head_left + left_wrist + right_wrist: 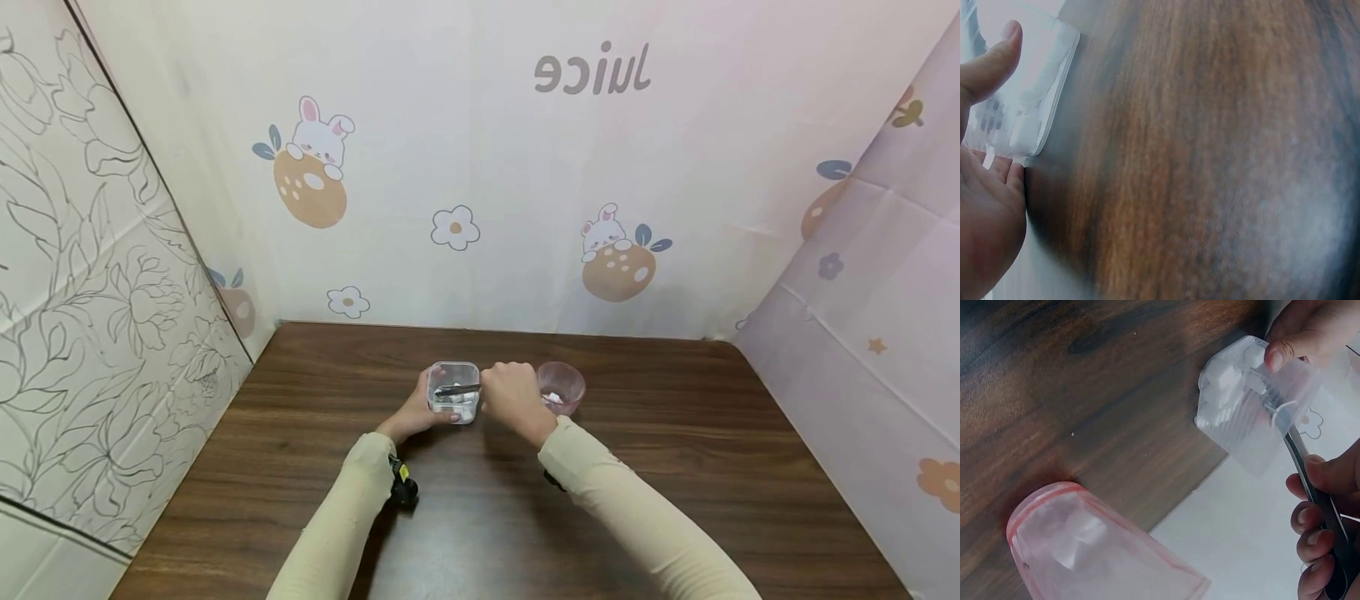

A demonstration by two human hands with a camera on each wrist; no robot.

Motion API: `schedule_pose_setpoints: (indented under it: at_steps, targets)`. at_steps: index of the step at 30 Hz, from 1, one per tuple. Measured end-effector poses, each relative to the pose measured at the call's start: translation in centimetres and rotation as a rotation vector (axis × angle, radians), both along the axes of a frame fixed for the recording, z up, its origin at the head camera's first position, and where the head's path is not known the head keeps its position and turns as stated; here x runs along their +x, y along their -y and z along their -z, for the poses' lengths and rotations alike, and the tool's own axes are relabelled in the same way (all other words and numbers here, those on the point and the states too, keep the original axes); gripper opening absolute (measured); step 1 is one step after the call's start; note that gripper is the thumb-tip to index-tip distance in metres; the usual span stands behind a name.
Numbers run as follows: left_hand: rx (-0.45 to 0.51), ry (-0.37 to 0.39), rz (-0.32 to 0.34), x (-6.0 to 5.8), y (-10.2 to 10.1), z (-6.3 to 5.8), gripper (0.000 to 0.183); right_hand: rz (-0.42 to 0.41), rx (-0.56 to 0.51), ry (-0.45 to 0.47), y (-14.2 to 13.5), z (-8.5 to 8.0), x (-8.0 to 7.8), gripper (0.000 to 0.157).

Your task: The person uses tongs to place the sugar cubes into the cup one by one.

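Gripping tub [1254, 444] and tweezers [1325, 510], left and right hands [415, 412] [512, 397] respectively; tips [1274, 405] blurred behind tub wall

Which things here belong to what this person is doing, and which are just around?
Part of the job:
- left hand, holding the clear container
- right hand, gripping the metal tool
- white pieces in the container
- probably the pink bowl

Just around:
- brown tabletop
- printed wall covering
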State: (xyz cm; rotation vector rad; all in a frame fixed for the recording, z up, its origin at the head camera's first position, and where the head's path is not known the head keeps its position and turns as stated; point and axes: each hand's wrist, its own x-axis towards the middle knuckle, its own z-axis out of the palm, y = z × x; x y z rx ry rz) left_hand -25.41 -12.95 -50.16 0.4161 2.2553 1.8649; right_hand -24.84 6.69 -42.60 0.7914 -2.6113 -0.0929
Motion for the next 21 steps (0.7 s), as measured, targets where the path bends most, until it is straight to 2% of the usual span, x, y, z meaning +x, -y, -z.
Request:
schedule_pose_setpoints:
  at_steps: [3, 9, 17, 21]
  targets:
    - [-0.014, 0.006, 0.006, 0.6, 0.0, -0.9, 0.097, -0.001, -0.013, 0.001, -0.2, -0.4, 0.0, 0.026]
    - [-0.032, 0.016, -0.005, 0.8, 0.0, -1.4, 0.096, -0.001, -0.028, 0.018, -0.7, -1.3, 0.0, 0.024]
    - [-0.011, 0.019, -0.01, 0.9, -0.1, -1.3, 0.097, 0.014, -0.038, 0.017, -1.6, -2.6, 0.4, 0.032]
    - [-0.011, 0.021, -0.006, 1.0, -0.2, -1.1, 0.096, 0.028, -0.063, 0.045, -2.2, -3.5, 0.9, 0.029]
